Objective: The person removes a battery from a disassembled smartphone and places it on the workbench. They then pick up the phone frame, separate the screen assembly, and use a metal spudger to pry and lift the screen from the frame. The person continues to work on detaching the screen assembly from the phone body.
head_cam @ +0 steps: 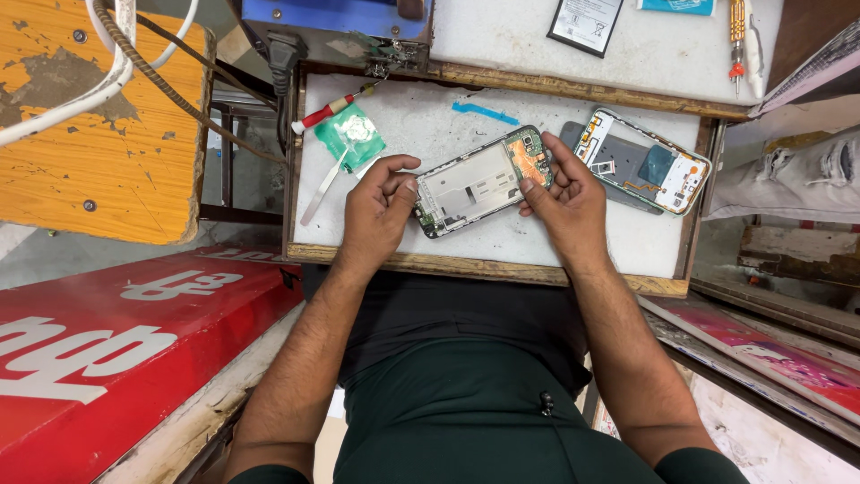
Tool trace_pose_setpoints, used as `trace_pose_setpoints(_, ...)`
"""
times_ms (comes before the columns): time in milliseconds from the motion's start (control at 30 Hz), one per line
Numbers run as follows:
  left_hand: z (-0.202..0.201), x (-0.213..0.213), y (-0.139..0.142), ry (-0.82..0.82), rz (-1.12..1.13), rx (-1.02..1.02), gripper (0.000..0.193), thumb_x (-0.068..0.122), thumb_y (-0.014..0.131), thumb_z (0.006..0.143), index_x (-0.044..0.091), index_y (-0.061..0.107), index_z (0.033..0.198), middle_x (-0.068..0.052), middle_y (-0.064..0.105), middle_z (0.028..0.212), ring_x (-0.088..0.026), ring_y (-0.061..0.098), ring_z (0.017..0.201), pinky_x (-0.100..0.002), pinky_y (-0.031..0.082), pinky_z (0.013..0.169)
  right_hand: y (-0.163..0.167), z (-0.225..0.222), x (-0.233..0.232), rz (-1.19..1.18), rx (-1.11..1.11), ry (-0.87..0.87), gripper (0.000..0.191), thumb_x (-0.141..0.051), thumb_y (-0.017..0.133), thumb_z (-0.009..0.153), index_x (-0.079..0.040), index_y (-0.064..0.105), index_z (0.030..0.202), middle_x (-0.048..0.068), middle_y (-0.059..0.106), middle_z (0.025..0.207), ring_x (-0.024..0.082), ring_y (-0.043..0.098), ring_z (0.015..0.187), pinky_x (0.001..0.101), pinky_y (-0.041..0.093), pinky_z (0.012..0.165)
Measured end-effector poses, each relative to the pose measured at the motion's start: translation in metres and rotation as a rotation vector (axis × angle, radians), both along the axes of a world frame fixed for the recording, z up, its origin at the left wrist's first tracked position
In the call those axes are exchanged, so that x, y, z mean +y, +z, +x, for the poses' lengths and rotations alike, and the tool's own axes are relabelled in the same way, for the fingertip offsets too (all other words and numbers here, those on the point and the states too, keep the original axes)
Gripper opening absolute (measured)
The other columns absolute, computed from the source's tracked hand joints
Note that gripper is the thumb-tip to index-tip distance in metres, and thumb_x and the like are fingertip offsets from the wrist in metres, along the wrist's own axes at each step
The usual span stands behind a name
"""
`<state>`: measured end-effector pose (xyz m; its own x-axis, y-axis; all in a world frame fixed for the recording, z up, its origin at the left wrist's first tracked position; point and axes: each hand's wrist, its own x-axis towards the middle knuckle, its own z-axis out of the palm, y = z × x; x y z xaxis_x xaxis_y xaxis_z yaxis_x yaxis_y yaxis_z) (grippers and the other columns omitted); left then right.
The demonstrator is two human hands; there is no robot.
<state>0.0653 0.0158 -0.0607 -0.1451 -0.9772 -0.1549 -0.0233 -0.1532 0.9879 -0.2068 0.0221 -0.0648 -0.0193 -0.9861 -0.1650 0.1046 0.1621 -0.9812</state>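
Both hands' fingers (408, 190) round phone frame (479, 179)

The left hand (378, 208) covers the near-left end of the opened phone frame (479, 179). At the far edge, the battery (587, 22) and a blue machine (336, 18) are cut off. The frame's board parts are too small to make out.

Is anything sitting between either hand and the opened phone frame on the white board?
Nothing visible does. The left hand and the right hand already grip the opened phone frame at its two ends. The second phone body lies beside the right hand, and the red-handled screwdriver and green packet lie beyond the left hand, off to the sides.
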Motion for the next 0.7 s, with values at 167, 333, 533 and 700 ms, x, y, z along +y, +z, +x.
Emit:
trace_pose_setpoints(167,0.003,-0.002,0.0,-0.001,0.051,0.085,0.025,0.008,0.057,0.107,0.002,0.058,0.132,-0.004,0.073,0.092,-0.006,0.065,0.084,-0.022,0.054,0.078,-0.004,-0.005,0.0,0.002,-0.038,-0.001,0.064,0.003,0.059,0.103,0.004,0.032,0.161,0.019,0.068,0.113,0.014,0.07,0.085,0.0276,0.062,0.071)
trace_pose_setpoints(333,0.005,-0.003,0.003,0.007,0.08,0.117,0.026,0.011,0.057,0.107,0.003,0.058,0.131,-0.006,0.074,0.093,-0.007,0.067,0.083,-0.024,0.056,0.073,-0.007,-0.007,0.002,-0.004,-0.114,-0.02,0.061,0.002,0.053,0.106,0.002,0.029,0.163,0.016,0.068,0.115,0.015,0.069,0.09,0.0295,0.062,0.074)
trace_pose_setpoints(533,0.008,-0.005,0.002,0.023,0.121,0.192,0.027,0.015,0.058,0.105,0.004,0.058,0.131,-0.005,0.075,0.092,-0.008,0.069,0.081,-0.025,0.058,0.069,-0.014,-0.01,0.004,-0.019,-0.151,-0.043,0.057,-0.002,0.05,0.108,0.0,0.029,0.161,0.014,0.068,0.118,0.015,0.07,0.094,0.0314,0.064,0.076)
trace_pose_setpoints(700,0.022,-0.012,-0.004,0.061,0.281,0.482,0.029,0.014,0.063,0.104,0.005,0.059,0.132,-0.002,0.07,0.089,-0.008,0.063,0.076,-0.023,0.052,0.063,-0.027,-0.017,0.012,-0.096,-0.264,-0.013,0.044,-0.016,0.05,0.113,0.0,0.042,0.153,0.011,0.071,0.11,0.015,0.07,0.09,0.0312,0.061,0.076)
